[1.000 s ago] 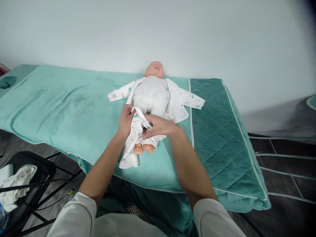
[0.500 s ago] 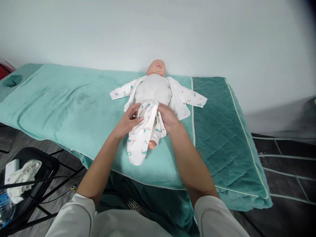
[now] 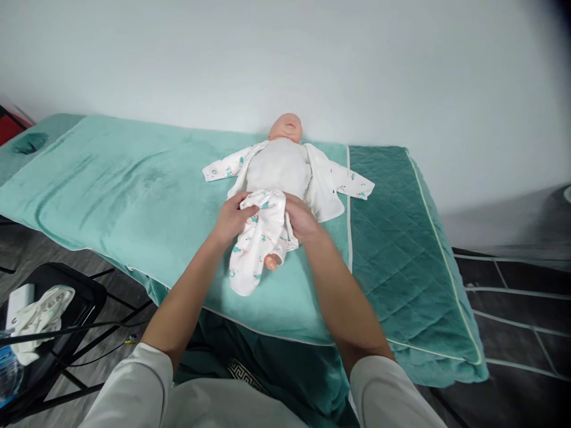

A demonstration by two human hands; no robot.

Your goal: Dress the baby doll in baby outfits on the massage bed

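Observation:
A baby doll lies on its back, head toward the wall, its body in white cloth. Its patterned white jacket is spread open, sleeves stretched to both sides. Over the doll's lower body are white baby pants with a teal print. My left hand pinches the upper edge of the pants between thumb and fingers. On the opposite side, my right hand grips the pants near the waist, its fingertips partly hidden by the fabric. One doll foot pokes out of a leg opening; the other pants leg lies flat, its end toward me.
The padded bed has a light teal cover and a darker quilted part on the right. A wall stands behind it. At lower left, a black stool bears a crumpled cloth and a plastic bottle.
My left thumb and fingers have closed further on the pants' upper edge, which is now more bunched. The doll's foot shows slightly further left; the view has shifted a little.

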